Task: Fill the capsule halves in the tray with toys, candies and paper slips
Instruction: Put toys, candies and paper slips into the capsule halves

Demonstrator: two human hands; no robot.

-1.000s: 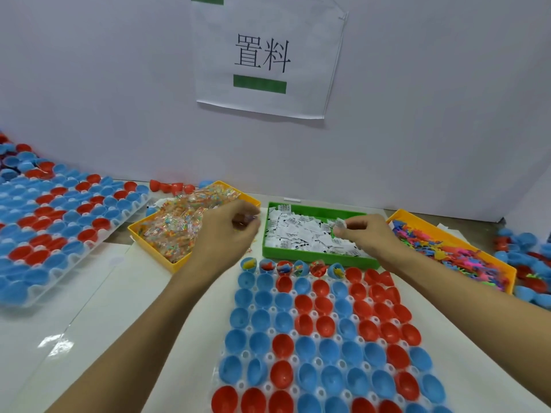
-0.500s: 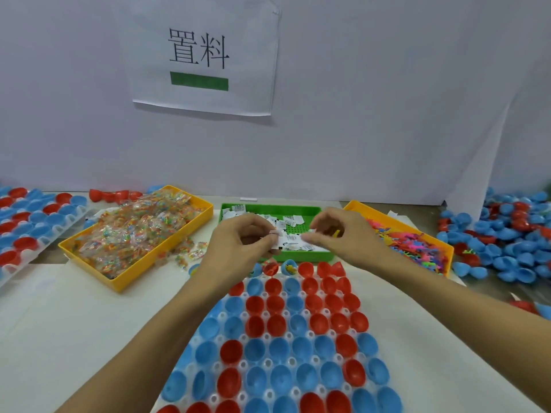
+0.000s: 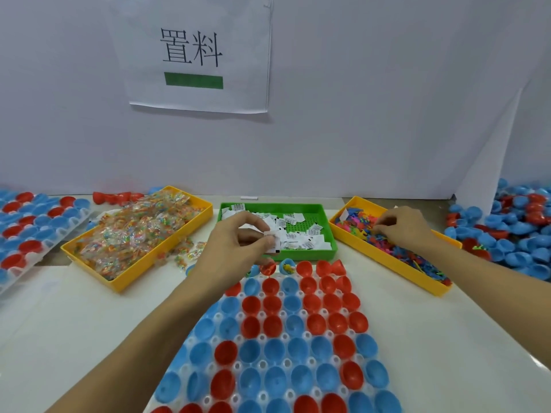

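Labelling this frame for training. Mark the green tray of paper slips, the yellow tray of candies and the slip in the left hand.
green tray [image 3: 323,208]: head view, bare far right corner of its rim.
yellow tray of candies [image 3: 125,281]: head view, its near outer wall.
paper slip [image 3: 272,242]: head view, white face pinched by the left hand [image 3: 235,251].

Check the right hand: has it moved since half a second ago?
Yes. The right hand went rightward, from above the green tray of paper slips to the yellow toy tray, fingers down among the toys.
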